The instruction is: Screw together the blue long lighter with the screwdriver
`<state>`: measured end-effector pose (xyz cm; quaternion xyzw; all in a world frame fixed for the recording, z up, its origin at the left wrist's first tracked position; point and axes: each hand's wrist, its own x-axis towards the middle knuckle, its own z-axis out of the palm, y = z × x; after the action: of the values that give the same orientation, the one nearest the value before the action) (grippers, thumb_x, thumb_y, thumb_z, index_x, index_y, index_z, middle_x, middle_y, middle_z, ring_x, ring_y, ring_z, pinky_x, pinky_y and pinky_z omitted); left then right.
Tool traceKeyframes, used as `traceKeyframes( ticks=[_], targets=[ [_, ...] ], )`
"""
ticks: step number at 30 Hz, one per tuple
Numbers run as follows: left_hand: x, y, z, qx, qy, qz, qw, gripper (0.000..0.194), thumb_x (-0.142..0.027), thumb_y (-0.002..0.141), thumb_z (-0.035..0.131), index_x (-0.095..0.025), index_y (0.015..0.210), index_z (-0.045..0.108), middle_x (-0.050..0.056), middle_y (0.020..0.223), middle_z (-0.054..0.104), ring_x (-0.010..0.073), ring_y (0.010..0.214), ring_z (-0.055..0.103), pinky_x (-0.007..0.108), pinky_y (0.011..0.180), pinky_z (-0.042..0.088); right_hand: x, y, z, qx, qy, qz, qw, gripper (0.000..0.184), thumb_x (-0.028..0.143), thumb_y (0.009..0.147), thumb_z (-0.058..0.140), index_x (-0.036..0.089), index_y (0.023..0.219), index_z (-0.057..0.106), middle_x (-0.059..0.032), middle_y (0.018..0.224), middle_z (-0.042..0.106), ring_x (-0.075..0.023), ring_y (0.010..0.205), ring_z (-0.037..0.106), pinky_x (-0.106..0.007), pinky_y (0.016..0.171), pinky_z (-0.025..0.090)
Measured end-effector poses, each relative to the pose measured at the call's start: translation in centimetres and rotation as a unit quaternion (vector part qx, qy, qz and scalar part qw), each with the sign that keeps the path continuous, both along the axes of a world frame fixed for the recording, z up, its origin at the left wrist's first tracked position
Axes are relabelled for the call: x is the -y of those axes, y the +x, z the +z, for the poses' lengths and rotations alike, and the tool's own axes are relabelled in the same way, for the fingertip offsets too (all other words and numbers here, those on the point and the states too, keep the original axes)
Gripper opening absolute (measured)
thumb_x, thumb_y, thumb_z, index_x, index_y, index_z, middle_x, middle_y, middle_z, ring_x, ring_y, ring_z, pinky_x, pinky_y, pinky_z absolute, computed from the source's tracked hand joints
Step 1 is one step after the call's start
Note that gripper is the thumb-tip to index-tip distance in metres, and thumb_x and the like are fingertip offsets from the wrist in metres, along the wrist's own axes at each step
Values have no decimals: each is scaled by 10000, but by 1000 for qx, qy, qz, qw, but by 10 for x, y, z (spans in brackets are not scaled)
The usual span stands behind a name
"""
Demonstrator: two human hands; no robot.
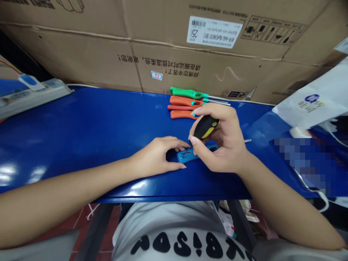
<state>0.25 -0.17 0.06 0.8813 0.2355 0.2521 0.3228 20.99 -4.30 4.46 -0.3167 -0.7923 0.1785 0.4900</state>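
A blue long-nosed gas lighter [187,154] lies on the blue table, its metal tube poking out to the right beyond my wrist. My right hand [223,141] grips a black and yellow screwdriver [206,127], tilted, with its thin shaft pointing down at the lighter's handle end. Whether the tip sits in a screw is too small to tell. My left hand [160,155] is curved around the left end of the lighter, thumb on the near side and fingers on the far side, apart from each other. Part of the lighter is hidden under my right hand.
Behind lie several more lighters, a green one [186,93] and orange-red ones [182,100], against a large cardboard box [103,47]. A power strip [35,95] stands at the left. On the right are a white bag [312,98] and a blurred-out device with a cable.
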Motion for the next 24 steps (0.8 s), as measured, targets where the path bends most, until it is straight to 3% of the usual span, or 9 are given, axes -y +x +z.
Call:
traceKeyframes(
  ticks=[8, 13, 15, 17, 19, 24],
  targets=[
    [0, 1, 0, -5, -3, 1, 1000, 400, -290, 792, 853, -188, 1144, 692, 43, 1020, 731, 198, 926, 692, 325, 885, 566, 0, -1, 2, 0, -3, -7, 1000, 513, 84, 850, 668, 283, 1289, 491, -28, 1294, 605, -77, 713, 661, -221, 553, 607],
    [0, 1, 2, -11, -7, 4, 1000, 384, -292, 793, 851, -193, 1132, 698, 46, 1026, 732, 205, 955, 696, 331, 894, 567, -1, 2, 5, 47, 41, -30, 998, 477, 174, 853, 744, 286, 1271, 544, -20, 1270, 664, -104, 722, 701, -236, 526, 604],
    [0, 0, 2, -11, -8, 3, 1000, 375, -292, 792, 851, -192, 1122, 702, 44, 1014, 730, 206, 961, 696, 327, 885, 567, 0, 4, 8, 55, 30, -19, 998, 554, 208, 850, 763, 297, 1345, 530, -29, 1305, 663, -139, 832, 733, -235, 540, 616],
    [0, 0, 1, -7, -10, 2, 1000, 382, -287, 791, 851, -189, 1128, 701, 42, 1008, 731, 202, 950, 699, 320, 875, 569, 2, 6, 12, 40, -24, 21, 999, 623, 190, 900, 685, 299, 1466, 448, -53, 1375, 627, -187, 1028, 729, -232, 579, 632],
    [-1, 0, 1, 1, -7, 3, 1000, 405, -288, 785, 857, -183, 1143, 697, 45, 1009, 732, 196, 931, 703, 315, 872, 572, 3, 6, 13, 24, -65, 51, 996, 622, 142, 936, 598, 297, 1509, 411, -61, 1408, 605, -194, 1102, 710, -235, 629, 649],
    [-1, 0, -1, -2, 2, 4, 1000, 427, -300, 787, 859, -186, 1164, 693, 47, 1016, 731, 195, 927, 698, 317, 881, 572, 0, 4, 6, -3, 8, -18, 1000, 499, 156, 836, 767, 298, 1282, 594, -25, 1285, 672, -127, 784, 707, -248, 573, 648]
  ],
)
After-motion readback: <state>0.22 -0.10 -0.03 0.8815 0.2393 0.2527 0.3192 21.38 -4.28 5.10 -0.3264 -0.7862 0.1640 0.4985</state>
